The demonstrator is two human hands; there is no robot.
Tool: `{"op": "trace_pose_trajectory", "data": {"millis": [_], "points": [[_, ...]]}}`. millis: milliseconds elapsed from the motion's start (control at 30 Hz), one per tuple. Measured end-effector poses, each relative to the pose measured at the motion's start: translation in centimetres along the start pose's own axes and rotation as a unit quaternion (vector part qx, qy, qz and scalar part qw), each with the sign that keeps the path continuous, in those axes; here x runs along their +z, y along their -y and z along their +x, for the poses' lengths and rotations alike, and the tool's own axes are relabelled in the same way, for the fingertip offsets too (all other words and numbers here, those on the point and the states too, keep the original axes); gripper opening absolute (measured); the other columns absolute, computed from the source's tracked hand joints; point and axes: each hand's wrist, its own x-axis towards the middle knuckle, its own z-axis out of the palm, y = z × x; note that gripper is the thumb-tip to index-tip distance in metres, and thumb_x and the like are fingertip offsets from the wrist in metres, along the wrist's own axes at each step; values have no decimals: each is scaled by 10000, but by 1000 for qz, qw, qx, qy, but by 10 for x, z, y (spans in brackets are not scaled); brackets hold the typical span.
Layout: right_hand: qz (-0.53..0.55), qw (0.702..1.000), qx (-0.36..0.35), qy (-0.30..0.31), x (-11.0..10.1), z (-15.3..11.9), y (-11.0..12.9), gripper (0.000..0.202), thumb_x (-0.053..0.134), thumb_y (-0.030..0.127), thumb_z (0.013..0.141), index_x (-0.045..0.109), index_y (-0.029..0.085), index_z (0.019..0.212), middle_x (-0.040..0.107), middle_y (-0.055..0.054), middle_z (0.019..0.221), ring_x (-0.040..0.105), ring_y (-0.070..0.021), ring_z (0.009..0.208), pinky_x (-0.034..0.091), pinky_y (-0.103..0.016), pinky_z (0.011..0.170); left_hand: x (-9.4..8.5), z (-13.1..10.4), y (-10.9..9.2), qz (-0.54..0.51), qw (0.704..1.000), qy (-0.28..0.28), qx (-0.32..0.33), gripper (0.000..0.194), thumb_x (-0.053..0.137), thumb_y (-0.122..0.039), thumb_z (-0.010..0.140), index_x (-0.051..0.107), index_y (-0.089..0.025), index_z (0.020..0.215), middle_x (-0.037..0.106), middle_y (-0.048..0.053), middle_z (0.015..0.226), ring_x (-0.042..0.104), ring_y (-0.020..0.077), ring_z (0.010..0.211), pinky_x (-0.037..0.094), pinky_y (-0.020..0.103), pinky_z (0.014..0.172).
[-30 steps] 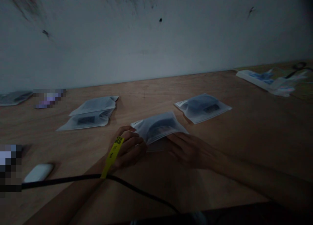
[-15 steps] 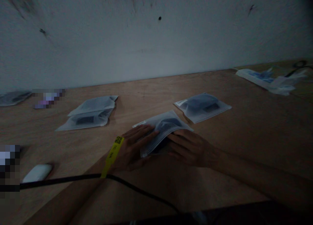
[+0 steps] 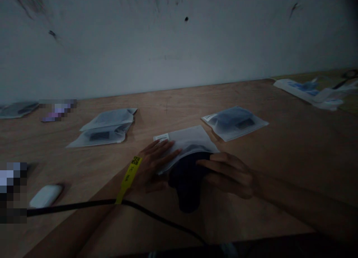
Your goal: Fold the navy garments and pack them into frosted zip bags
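Note:
A frosted zip bag with a white label at its far left corner lies on the table in front of me. My left hand rests flat on its left side, fingers stretched out, a yellow band round the wrist. A dark, soft, cloth-like item sticks out of the bag's near opening, one end drooping towards me. On its right side, my right hand pinches it between thumb and fingers. Part of the item is still inside the bag, and its exact kind is too dark to make out.
A filled frosted bag lies to the right, and overlapping ones to the left. A white rounded case sits front left near a black cable. Plastic wrapping lies far right, by the wall.
My right hand has drawn the dark cloth item partly out of the bag towards me. The bag has flattened, and my left hand stays on it.

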Motion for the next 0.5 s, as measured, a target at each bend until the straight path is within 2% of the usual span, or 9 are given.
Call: {"op": "trace_pose_trajectory", "data": {"millis": [100, 200, 333, 400, 500], "points": [[3, 998, -66, -9, 0, 0, 6, 102, 595, 135, 900, 691, 142, 869, 716, -153, 1145, 639, -223, 1005, 609, -342, 784, 2, -1, 4, 32, 999, -13, -28, 739, 507, -528, 964, 215, -238, 1578, 218, 126, 1633, 233, 351, 1498, 235, 573, 1204], [11, 996, -85, -19, 5, 3, 14, 146, 561, 143, 897, 695, 163, 843, 719, -129, 1147, 621, -199, 987, 589, -317, 781, 8, -3, 11, 71, 994, -36, -70, 635, 484, -430, 999, 269, -236, 1564, 224, 130, 1630, 257, 342, 1491, 286, 551, 1191], [-21, 994, -91, -56, 13, 8, 17, 113, 590, 198, 885, 698, 198, 853, 723, -98, 1069, 602, -192, 936, 566, -308, 766, 17, -5, 24, 110, 984, -80, -112, 499, 473, -339, 1011, 423, -235, 1496, 363, 129, 1575, 372, 339, 1440, 377, 548, 1146], [-2, 997, -60, -48, 15, 10, 13, 92, 628, 210, 879, 705, 212, 929, 712, -74, 1041, 599, -200, 988, 566, -326, 825, 20, -5, 29, 128, 976, -124, -127, 431, 453, -261, 1011, 509, -220, 1437, 482, 126, 1500, 474, 316, 1376, 425, 531, 1117], [63, 997, -38, 23, 15, 9, 5, 314, 618, 223, 901, 654, 260, 1211, 661, -78, 1191, 549, -248, 1208, 539, -421, 957, 21, -6, 34, 131, 969, -150, -146, 425, 396, -162, 1001, 553, -184, 1395, 576, 128, 1413, 554, 295, 1307, 462, 526, 1086]]}}
